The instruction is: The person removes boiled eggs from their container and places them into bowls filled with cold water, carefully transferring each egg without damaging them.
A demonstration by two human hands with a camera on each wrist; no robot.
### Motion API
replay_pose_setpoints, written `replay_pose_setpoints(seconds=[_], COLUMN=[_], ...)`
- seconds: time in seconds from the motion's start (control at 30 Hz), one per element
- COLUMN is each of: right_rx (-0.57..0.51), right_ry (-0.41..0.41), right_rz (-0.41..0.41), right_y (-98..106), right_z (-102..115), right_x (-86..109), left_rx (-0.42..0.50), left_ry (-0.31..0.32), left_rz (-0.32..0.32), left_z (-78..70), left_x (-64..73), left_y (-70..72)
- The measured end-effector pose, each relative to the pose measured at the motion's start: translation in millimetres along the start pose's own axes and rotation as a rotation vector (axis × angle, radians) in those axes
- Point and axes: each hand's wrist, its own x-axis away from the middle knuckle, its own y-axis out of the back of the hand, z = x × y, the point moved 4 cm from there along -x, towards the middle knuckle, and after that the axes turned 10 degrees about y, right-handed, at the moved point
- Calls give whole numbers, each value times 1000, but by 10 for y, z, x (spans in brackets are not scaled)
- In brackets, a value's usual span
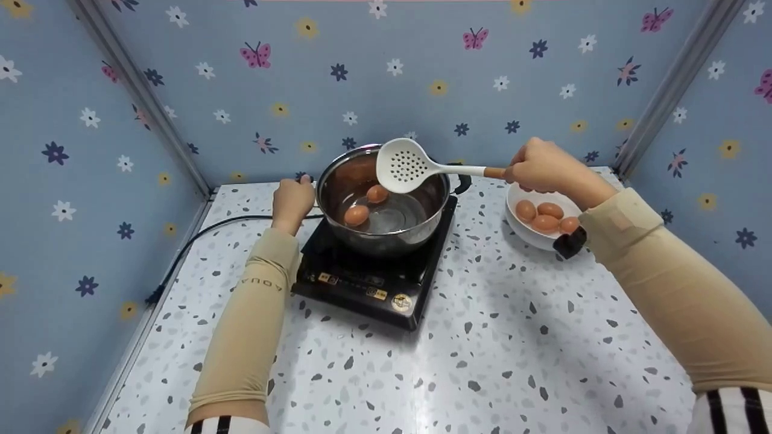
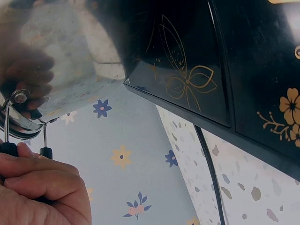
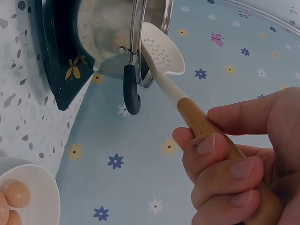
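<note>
A steel pot (image 1: pixel 386 241) stands on a black induction cooker (image 1: pixel 362 295), with two brown eggs (image 1: pixel 356 215) inside it. My left hand (image 1: pixel 293 202) grips the pot's black side handle (image 2: pixel 46 152), fingers curled round it. In my right hand (image 1: pixel 546 167) is a white slotted skimmer (image 1: pixel 405 166), held by its wooden handle (image 3: pixel 201 122). The skimmer's perforated head is over the pot's far right rim and carries nothing. Below my right hand, a white bowl (image 1: pixel 520 228) holds several brown eggs (image 1: pixel 546 223). My right forearm hides part of that bowl.
A black power cord (image 1: pixel 205 232) runs from the cooker to the table's left edge. The pot's other handle (image 1: pixel 463 182) sticks out to the right. Flower-patterned walls (image 1: pixel 362 66) close in the speckled table (image 1: pixel 482 361) at the back and sides.
</note>
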Motion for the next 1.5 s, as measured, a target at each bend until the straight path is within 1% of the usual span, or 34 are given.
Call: replay_pose_setpoints(seconds=[0.17, 0.3, 0.47, 0.63, 0.93, 1.2, 1.4, 1.5], right_rx=[25, 66, 113, 149, 221, 259, 283, 282], right_ry=[3, 6, 26, 39, 20, 9, 26, 34], right_rz=[18, 16, 13, 26, 39, 54, 73, 80], right_y=[-49, -91, -142, -181, -234, -284, -319, -341], right_z=[63, 117, 192, 262, 343, 402, 457, 478], right_x=[-52, -87, -115, -128, -174, -202, -233, -246], left_rx=[8, -8, -19, -9, -17, -8, -3, -7], left_ry=[8, 22, 27, 33, 25, 33, 10, 20], left_rz=[4, 2, -3, 7, 8, 14, 15, 21], left_z=[-1, -3, 2, 10, 3, 4, 3, 8], left_x=[-9, -23, -34, -27, -12, -18, -27, -29], left_y=[-12, -14, -17, -30, -16, -12, -2, -11])
